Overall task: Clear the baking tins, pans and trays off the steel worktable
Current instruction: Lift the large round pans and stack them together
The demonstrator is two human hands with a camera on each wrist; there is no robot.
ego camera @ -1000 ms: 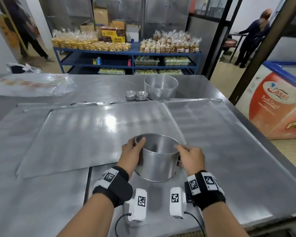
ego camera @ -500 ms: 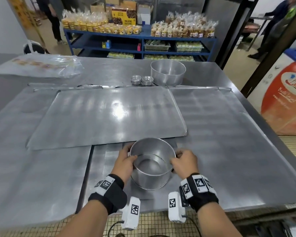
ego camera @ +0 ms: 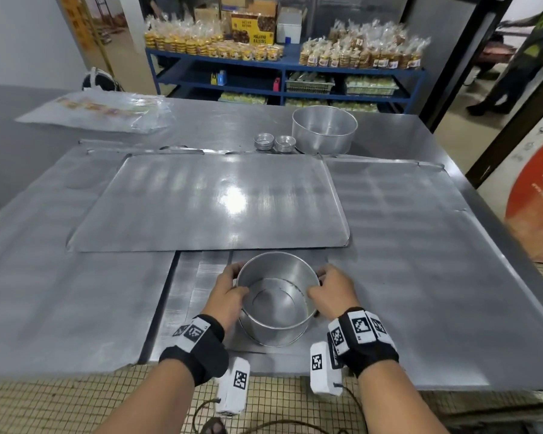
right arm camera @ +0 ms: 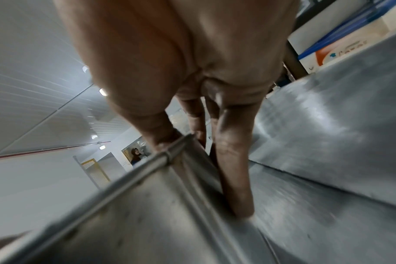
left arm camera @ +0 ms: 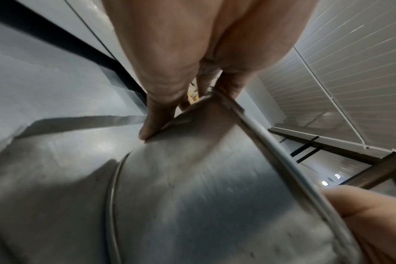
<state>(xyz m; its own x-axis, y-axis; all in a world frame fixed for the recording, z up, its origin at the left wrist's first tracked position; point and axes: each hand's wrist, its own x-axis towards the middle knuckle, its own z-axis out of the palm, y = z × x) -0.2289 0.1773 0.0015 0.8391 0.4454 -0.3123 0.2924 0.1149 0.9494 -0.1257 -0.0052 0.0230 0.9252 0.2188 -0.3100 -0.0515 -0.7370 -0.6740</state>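
got both hands [ego camera: 229, 292] pinching the tin's [ego camera: 276, 327] rim, thumbs inside, and slick metal could slip and clang down on the table [ego camera: 420, 292] edge

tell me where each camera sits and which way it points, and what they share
Head: on the head, looking down at the worktable; both hands grip the round tin.
Left wrist: along the left hand onto the tin's outer wall.
Right wrist: along the right hand onto the tin's rim.
Shared: all three show the tin.
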